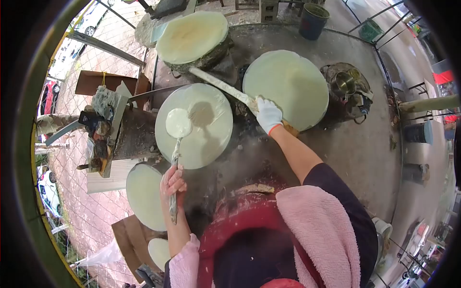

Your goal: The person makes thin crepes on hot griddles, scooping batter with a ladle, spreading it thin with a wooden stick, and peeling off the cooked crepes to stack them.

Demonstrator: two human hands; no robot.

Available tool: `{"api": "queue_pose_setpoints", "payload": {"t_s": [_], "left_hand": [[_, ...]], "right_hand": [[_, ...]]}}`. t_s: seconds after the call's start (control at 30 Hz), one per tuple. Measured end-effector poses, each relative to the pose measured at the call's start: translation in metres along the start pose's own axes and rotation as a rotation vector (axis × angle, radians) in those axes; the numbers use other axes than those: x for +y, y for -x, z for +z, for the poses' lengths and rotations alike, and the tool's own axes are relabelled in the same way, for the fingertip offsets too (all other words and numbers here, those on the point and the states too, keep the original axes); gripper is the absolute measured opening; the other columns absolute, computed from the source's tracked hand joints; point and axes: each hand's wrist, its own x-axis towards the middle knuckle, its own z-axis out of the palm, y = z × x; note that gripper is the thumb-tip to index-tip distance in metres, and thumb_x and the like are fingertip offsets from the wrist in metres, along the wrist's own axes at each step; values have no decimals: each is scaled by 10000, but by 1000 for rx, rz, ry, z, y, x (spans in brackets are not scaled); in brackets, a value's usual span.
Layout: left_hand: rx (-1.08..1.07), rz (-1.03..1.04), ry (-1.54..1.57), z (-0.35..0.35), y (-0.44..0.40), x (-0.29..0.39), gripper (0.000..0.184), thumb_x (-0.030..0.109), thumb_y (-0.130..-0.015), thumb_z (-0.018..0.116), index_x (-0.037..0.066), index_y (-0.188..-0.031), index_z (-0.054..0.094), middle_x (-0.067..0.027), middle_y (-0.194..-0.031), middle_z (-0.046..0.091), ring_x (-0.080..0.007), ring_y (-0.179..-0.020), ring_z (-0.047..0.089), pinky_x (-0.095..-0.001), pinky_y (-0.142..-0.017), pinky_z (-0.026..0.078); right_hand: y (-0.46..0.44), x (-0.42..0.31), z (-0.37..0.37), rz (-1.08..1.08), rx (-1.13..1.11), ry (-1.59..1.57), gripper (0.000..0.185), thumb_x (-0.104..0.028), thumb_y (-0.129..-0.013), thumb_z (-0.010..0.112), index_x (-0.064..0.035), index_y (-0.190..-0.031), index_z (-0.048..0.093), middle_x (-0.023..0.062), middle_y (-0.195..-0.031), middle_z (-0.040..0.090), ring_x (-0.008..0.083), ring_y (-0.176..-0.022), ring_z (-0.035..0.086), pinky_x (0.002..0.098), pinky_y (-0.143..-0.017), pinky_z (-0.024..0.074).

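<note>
My bare left hand (174, 182) is closed around the batter-caked handle of a ladle (177, 123). Its round bowl, coated or filled with pale batter, is over the left part of a round griddle (213, 144) covered in pale batter. A dark shadow falls on the batter beside the bowl. My right hand (269, 115), in a white glove with an orange cuff, grips a long batter-crusted stick (223, 88). The stick slants between the griddles, its far end near the back one. Right of that hand lies another wide round griddle (288, 86) with a pale layer.
A back griddle (192, 38) bears a pale sheet browned in the middle. More pale rounds (145, 196) sit at lower left. Metal pots (344, 82) stand on a stand at right, a dark bucket (313, 21) behind. Wire fencing (91, 230) runs along the left.
</note>
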Motion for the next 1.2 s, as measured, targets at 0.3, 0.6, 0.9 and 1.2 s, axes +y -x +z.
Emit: {"api": "queue_pose_setpoints", "payload": {"t_s": [0.3,0.6,0.9,1.2], "left_hand": [[-70,49,139,18,-10,-24,327,179,-1051,253,-89,-1128,424,22,-607,412,-65,-359,409,-258,-438,306],[52,182,30,10,-30,6,269,149,-1036,340,-80,-1085,473,18,-615,395,-66,-350,368,-247,-460,341],[115,335,-64,-6,-39,53,246,142,-1028,369,-70,-1048,493,28,-609,416,-51,-337,357,-219,-394,348],[335,431,-119,-3,-39,81,213,146,-1020,409,-41,-1009,510,39,-586,403,-43,-326,327,-205,-376,297]], "right_hand": [[-94,62,-181,-343,71,-18,257,-231,-827,612,-102,-1049,624,162,-928,658,358,-849,629,452,-749,497],[-219,-43,-296,-543,-206,245,335,-120,-726,585,-59,-1052,636,185,-957,662,362,-908,622,427,-785,485],[-355,-217,-303,-546,-361,-528,292,-121,-767,679,-17,-1039,655,15,-829,635,100,-737,597,264,-645,491],[-488,-167,-113,-62,-250,-1416,185,-110,-786,744,-19,-934,682,23,-787,657,115,-613,585,237,-491,432]]}}
